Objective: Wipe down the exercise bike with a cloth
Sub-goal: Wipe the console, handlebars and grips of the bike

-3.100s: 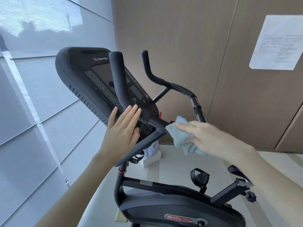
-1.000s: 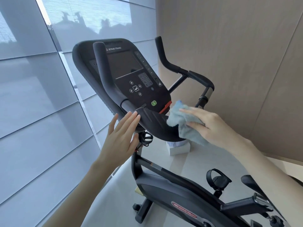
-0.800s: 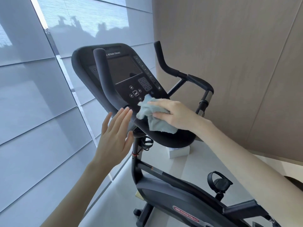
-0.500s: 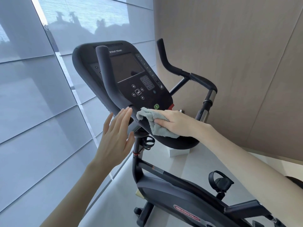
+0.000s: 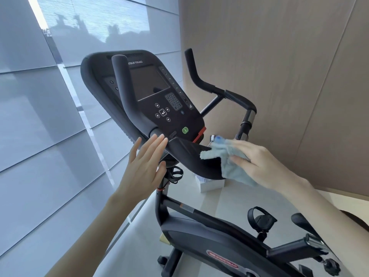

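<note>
Your right hand (image 5: 257, 162) gripped the cloth (image 5: 223, 156) against the console (image 5: 191, 154) lip, left hand (image 5: 143, 168) open; firm overlapping strokes suited it.

Left grip (image 5: 143, 170) raised, fingers straight and together, contact unclear, right grip (image 5: 259, 162) reaching forward, pinching cloth (image 5: 227, 168)

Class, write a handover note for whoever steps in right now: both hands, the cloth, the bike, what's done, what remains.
Left hand: open, flat, by the bike's console ledge; contact unclear.
Right hand: holds the blue cloth pressed on the ledge's right end.
Done: cannot tell which parts are already wiped.
To do: probably console, handlebars, frame, pedals.
</note>
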{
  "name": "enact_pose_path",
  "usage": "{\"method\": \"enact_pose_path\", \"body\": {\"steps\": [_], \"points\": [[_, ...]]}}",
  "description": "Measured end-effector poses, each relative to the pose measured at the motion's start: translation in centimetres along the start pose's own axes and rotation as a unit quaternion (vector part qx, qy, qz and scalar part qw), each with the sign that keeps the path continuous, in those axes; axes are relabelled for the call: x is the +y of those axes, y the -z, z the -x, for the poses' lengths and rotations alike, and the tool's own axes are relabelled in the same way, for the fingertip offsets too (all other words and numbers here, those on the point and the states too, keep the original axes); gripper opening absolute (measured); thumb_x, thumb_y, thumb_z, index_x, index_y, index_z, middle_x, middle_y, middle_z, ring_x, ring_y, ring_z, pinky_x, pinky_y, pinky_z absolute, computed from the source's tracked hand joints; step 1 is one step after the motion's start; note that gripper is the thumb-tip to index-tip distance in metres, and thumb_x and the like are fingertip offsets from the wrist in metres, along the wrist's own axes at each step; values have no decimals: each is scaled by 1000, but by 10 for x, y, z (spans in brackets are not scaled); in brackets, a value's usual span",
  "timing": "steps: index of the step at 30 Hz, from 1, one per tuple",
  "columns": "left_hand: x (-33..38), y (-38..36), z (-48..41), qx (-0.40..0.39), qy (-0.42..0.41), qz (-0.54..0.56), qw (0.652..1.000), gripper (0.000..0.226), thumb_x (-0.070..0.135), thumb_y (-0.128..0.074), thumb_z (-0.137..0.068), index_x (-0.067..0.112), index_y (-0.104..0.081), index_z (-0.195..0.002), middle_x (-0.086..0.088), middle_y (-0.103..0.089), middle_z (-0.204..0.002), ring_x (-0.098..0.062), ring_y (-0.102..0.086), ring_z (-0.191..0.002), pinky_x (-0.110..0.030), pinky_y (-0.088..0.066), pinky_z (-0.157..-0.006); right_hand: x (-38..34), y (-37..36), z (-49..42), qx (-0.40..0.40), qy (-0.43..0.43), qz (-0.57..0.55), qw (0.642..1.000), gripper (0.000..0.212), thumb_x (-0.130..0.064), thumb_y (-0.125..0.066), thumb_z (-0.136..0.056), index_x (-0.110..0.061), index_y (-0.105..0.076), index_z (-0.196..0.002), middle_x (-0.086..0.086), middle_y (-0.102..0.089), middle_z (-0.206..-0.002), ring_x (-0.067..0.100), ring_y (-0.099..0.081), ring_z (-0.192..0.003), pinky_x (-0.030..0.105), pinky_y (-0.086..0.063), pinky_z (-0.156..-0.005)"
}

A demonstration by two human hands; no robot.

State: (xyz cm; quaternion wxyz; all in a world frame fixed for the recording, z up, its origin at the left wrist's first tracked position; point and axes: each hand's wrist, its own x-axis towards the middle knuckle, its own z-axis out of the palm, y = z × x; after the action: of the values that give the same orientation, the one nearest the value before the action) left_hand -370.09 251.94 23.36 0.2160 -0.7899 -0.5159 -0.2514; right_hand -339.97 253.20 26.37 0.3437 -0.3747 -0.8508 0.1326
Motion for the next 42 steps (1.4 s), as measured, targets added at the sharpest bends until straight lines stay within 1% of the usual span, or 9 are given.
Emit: {"method": "enact_pose_path", "body": {"steps": [3, 5, 9, 12, 22, 30, 35, 38, 42], "points": [[-1, 4, 1, 32, 26, 19, 999, 53, 21, -32, -93, 3, -36, -143, -9, -37, -149, -22, -27, -142, -48, -16, -117, -29, -9, -33, 36, 37, -52, 997, 36, -27, -50, -96, -43, -49, -128, -32, -44, -126, -12, -40, -122, -1, -22, -97], [-1, 7, 3, 56, 44, 35, 997, 54, 21, -31, -93, 1, -34, -143, -11, -37, -148, -25, -27, -141, -47, -15, -117, -44, -27, -58, 8, 32, -46, 998, 35, -30, -50, -96, -36, -50, -130, -16, -44, -136, -3, -37, -127, 8, -23, -104], [0, 13, 8, 86, 63, 62, 992, 56, 27, -29, -95, 1, -29, -145, -13, -35, -149, -26, -25, -141, -41, -12, -118, -56, -74, -74, -59, 19, 173, 983, 52, -42, -46, -95, -33, -30, -144, 6, -22, -154, 27, -24, -136, 41, -26, -108], [2, 12, 12, 85, 62, 67, 992, 55, 28, -28, -96, 2, -28, -145, -13, -34, -149, -26, -24, -142, -40, -11, -118, -55, -84, -59, -15, 57, 296, 953, 56, -45, -39, -96, -31, -21, -147, 9, -22, -153, 30, -31, -130, 45, -34, -101], [27, -1, 7, 37, 7, 54, 998, 54, 18, -31, -91, 3, -35, -142, -11, -36, -149, -25, -24, -142, -45, -13, -118, -11, -55, 5, -23, 144, 263, 954, 71, -22, -72, -79, -23, -39, -142, 15, -38, -146, 34, -36, -134, 52, -37, -106], [31, 1, 8, 16, -5, 40, 999, 52, 19, -29, -91, 4, -41, -139, -10, -41, -146, -26, -31, -139, -48, -16, -116, 29, -31, 31, 33, 72, 78, 994, 68, 15, -61, -78, -17, -45, -135, 8, -43, -140, 18, -36, -132, 40, -33, -110], [25, 2, 9, 1, -11, 29, 1000, 52, 21, -28, -92, 6, -43, -139, -7, -41, -147, -25, -32, -139, -48, -14, -117, 17, 8, -4, 110, 32, -40, 993, 49, 3, -60, -86, -22, -55, -128, -8, -48, -133, -3, -42, -124, 11, -30, -105], [24, 1, 8, 13, -6, 41, 999, 54, 19, -30, -90, 4, -40, -141, -9, -39, -147, -25, -31, -139, -47, -15, -117, -8, 3, -43, 58, 51, -56, 995, 39, -8, -61, -89, -19, -57, -126, -12, -50, -128, -8, -43, -118, 4, -28, -99], [21, 0, 7, 52, 11, 58, 997, 56, 14, -37, -89, 2, -32, -144, -12, -39, -147, -26, -29, -140, -48, -16, -117, -23, -26, -75, -110, -22, -71, 991, 36, -22, -57, -93, -29, -54, -128, -21, -54, -116, -14, -47, -102, -1, -30, -87]]}}
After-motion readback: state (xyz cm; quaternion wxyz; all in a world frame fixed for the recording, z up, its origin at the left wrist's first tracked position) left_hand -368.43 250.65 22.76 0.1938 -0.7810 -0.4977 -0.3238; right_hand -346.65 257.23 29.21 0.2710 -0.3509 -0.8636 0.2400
